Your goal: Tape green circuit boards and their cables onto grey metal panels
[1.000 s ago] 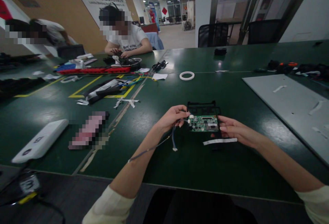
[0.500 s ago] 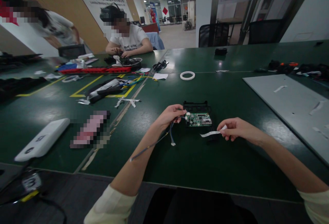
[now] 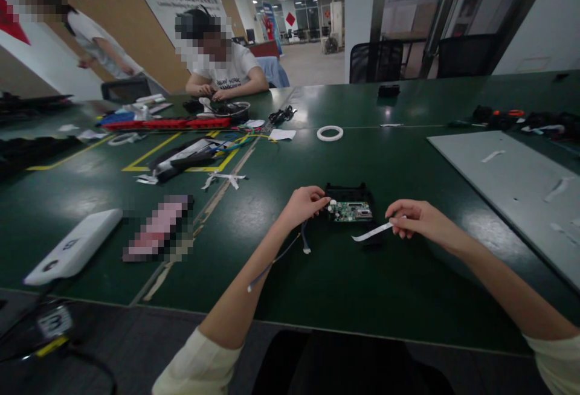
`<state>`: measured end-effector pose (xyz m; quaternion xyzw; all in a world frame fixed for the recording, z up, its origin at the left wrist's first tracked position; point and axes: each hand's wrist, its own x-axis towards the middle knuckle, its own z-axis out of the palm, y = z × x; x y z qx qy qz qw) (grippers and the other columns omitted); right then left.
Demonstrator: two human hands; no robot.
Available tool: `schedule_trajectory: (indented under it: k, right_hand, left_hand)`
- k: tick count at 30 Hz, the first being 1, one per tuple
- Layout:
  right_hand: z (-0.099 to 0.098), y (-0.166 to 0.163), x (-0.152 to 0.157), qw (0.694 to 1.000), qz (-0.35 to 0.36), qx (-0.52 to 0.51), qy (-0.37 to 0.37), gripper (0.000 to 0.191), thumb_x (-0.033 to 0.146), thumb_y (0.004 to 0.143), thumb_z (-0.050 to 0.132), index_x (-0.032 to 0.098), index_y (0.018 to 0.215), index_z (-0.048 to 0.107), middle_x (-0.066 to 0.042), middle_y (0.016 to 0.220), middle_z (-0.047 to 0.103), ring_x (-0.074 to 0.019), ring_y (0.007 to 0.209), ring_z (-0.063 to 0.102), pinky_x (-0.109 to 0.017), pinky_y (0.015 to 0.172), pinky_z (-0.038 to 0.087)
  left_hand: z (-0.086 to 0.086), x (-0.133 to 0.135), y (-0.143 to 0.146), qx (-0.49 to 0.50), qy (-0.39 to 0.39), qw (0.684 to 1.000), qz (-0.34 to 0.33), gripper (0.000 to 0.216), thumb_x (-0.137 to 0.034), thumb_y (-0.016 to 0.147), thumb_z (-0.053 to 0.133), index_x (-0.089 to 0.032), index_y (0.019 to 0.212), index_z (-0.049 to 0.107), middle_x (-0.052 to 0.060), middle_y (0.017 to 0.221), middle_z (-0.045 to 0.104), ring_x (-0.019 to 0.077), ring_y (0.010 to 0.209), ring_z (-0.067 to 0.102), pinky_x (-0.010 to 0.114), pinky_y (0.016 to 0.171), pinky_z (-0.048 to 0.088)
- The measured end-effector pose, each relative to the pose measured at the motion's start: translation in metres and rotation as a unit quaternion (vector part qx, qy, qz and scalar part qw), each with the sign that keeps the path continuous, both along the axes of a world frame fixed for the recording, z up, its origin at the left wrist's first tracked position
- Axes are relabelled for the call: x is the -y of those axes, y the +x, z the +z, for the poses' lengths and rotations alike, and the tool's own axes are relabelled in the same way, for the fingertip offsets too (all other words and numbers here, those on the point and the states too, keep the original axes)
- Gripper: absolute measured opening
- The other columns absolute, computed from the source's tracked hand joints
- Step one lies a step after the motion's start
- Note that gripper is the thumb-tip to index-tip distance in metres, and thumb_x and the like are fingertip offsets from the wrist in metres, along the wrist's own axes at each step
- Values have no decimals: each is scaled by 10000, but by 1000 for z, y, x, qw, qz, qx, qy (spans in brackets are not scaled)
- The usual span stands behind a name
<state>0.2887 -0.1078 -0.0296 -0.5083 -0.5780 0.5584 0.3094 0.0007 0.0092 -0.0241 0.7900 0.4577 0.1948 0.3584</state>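
Head: arms (image 3: 247, 286) forward, left grip (image 3: 307, 206) on circuit board (image 3: 351, 211), right grip (image 3: 412, 220) on white strip (image 3: 370, 232).

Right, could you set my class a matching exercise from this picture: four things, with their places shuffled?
1. White strip
2. Green circuit board
3. White ring
4. Grey panel

A. Under loose strips
B. At the fingertips of the left hand
C. Flat on the table, beyond both hands
D. Between fingers of the right hand

Pairs: 1-D, 2-B, 3-C, 4-A
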Motion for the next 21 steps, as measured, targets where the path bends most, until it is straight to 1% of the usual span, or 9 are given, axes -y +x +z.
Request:
schedule_trajectory:
  k: [2,4,8,11,13,15,16,18,21]
  right_hand:
    - [5,-4,3,999,6,-22,24,259,373,820,600,176,988,573,-10,761,603,-85,636,544,-220,589,449]
    - [9,-9,5,998,9,-43,46,227,354,826,599,175,962,575,-9,749,601,-82,627,534,-219,586,445]
    - [12,-17,8,994,-4,-85,72,173,317,819,615,179,921,595,-7,726,599,-78,606,517,-209,561,428]
    - [16,-19,5,978,-80,-164,103,129,282,799,638,199,894,614,11,709,586,-64,588,499,-188,542,411]
    - [23,-24,3,952,-160,-228,131,115,271,790,645,222,892,622,23,722,581,-55,596,497,-174,539,406]
    - [33,-35,1,930,-216,-262,139,129,278,784,649,241,907,628,27,756,591,-53,622,510,-164,543,408]
    - [39,-45,0,927,-228,-266,136,144,287,782,651,248,919,632,26,775,599,-54,637,519,-161,543,409]
    - [48,-70,1,934,-216,-257,122,173,310,780,649,254,943,639,19,805,619,-60,660,540,-160,544,414]
    - [52,-119,3,954,-140,-236,123,182,315,791,619,239,954,645,1,829,646,-80,698,577,-174,559,433]
  left_hand:
    - [2,2,-1,-42,101,994,-9,193,-331,807,565,-173,907,610,9,736,624,114,633,569,237,581,438]
    - [5,3,-2,-78,173,981,-28,175,-314,810,559,-185,911,620,20,787,630,136,706,576,263,644,447]
    - [10,5,-3,-130,244,960,-54,174,-305,817,547,-184,911,630,47,857,625,181,824,580,330,759,458]
    - [10,7,-3,-131,270,953,-50,213,-298,828,534,-191,993,616,65,986,611,198,912,572,365,829,452]
    - [10,9,-1,-123,279,951,-45,254,-291,839,518,-197,1064,591,72,1051,595,206,955,563,381,854,447]
    - [10,12,0,-115,288,950,-36,278,-284,855,493,-196,1108,568,79,1090,580,213,994,549,392,869,442]
    - [10,13,1,-112,294,949,-30,280,-277,863,480,-194,1118,561,83,1104,574,217,1013,542,397,878,439]
    - [9,15,2,-105,304,947,-18,273,-257,871,463,-190,1118,556,88,1114,569,220,1040,530,404,896,429]
    - [5,13,3,-93,309,946,-24,276,-235,856,481,-181,1118,549,90,1123,566,218,1058,523,397,916,424]
